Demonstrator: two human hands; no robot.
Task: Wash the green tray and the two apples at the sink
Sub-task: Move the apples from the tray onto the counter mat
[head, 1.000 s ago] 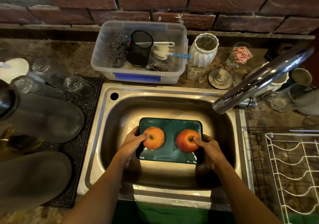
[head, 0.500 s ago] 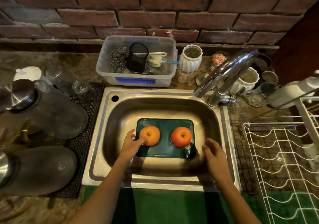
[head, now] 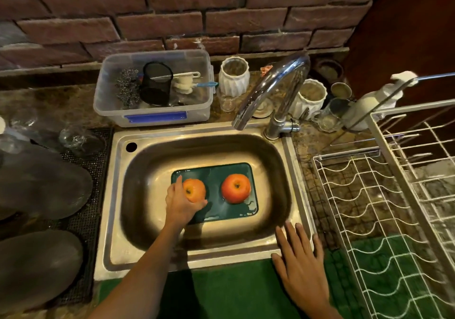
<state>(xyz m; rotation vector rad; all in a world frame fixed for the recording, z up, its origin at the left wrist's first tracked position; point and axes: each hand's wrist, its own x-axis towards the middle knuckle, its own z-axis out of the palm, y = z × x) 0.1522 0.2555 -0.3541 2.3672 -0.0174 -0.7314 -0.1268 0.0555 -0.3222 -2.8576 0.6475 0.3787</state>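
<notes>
Two bare forearms and hands in view. Left hand: no glove, ring, watch or band visible; forearm uncovered up to the frame edge. Right hand: likewise bare, fingernails short and unpainted, wrist unadorned. No sleeve edge appears on either arm.

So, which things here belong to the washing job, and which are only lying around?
For the job:
green tray, lying in the sink
left apple, gripped by the left hand
right apple, untouched
faucet
right hand, open over the sink's front edge

Lying about:
plastic tub
white vases
wire rack
</notes>
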